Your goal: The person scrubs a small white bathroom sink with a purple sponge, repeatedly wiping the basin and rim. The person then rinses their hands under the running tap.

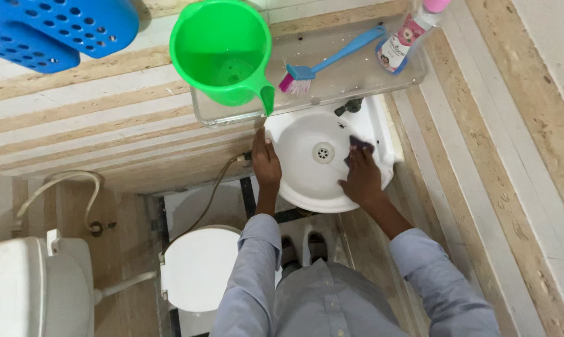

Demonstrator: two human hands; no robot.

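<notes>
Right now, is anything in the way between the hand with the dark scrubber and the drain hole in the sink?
Nothing visible. The right hand presses the dark scrubber against the sink wall, and only bare white basin lies between it and the drain hole.

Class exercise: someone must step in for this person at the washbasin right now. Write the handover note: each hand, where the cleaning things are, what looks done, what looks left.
Left hand: flat on the left rim of the white washbasin, holding nothing.
Right hand: inside the bowl on its right side, pressing a dark scrub pad to the wall.
On the clear shelf above: green jug, blue-handled brush with pink bristles, cleaner bottle lying down.
Done: the bowl looks white; whether any part is already scrubbed cannot be told.
Left: probably the rest of the bowl, the rim and the black tap, then rinsing.
</notes>
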